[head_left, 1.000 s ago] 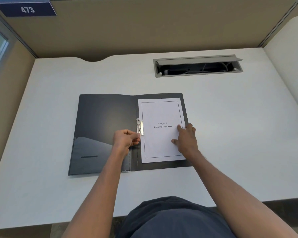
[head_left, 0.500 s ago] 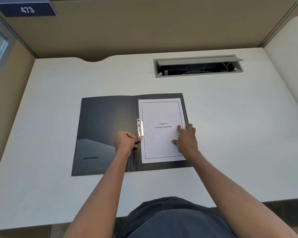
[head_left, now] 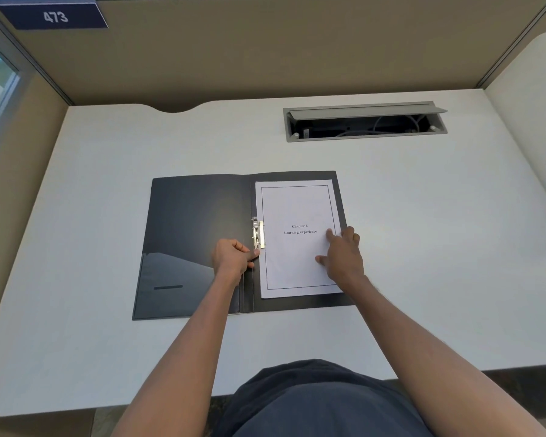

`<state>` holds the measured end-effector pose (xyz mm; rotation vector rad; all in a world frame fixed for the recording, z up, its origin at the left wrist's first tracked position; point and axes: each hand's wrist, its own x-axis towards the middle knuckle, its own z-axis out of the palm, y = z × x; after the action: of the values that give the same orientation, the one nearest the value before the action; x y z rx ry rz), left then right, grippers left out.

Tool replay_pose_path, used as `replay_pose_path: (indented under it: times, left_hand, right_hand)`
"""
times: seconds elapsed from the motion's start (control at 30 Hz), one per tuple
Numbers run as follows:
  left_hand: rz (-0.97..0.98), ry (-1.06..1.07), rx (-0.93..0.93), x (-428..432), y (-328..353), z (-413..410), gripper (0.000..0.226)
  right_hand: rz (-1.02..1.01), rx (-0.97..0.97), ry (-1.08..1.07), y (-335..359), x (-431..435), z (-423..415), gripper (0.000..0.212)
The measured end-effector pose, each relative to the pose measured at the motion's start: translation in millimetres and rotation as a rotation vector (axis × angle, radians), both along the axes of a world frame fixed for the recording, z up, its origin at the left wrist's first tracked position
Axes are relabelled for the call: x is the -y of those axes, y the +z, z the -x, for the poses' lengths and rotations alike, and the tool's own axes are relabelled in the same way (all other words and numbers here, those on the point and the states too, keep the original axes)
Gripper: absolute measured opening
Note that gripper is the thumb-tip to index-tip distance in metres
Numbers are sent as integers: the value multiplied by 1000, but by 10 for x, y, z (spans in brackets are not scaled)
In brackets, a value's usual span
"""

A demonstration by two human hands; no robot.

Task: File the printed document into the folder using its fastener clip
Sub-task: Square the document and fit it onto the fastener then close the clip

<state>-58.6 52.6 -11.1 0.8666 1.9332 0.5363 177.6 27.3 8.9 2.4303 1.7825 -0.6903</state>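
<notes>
In the head view, the printed document (head_left: 298, 238) is seen lying on the right leaf of the open black folder (head_left: 196, 234) on the white counter (head_left: 438, 231), held flat under the spread right hand (head_left: 342, 255), while the left hand (head_left: 234, 258) is curled with thumb and fingertip pinched at the lower end of the metal fastener clip (head_left: 258, 232). A skewed or unclamped sheet could result if the paper were shifted as the clip is worked. Whether the clip is latched, and whether the page's edge is under it, cannot be made out.
</notes>
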Motion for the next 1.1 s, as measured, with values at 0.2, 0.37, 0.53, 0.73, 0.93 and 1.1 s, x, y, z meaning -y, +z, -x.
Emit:
replay_pose_path:
  times: [0.2, 0.37, 0.53, 0.73, 0.93, 1.1]
  left_hand:
    - [13, 6, 83, -12, 24, 40, 25]
    - [11, -5, 103, -2, 48, 36, 23]
    - [26, -44, 104, -1, 59, 58, 23]
    - [-15, -89, 102, 23, 84, 53, 13]
    - [-269, -176, -207, -2, 177, 275, 15]
    - [-385, -148, -372, -107, 182, 638, 24]
  right_hand:
    - [-13, -13, -2, -24, 23, -13, 74]
    - [-17, 1, 6, -43, 45, -23, 74]
    - [-43, -21, -4, -72, 76, -31, 73]
    - [-81, -81, -27, -122, 105, -74, 71]
    - [-205, 8, 70, -118, 189, 86, 71]
    - [-260, -72, 224, -85, 222, 505, 70]
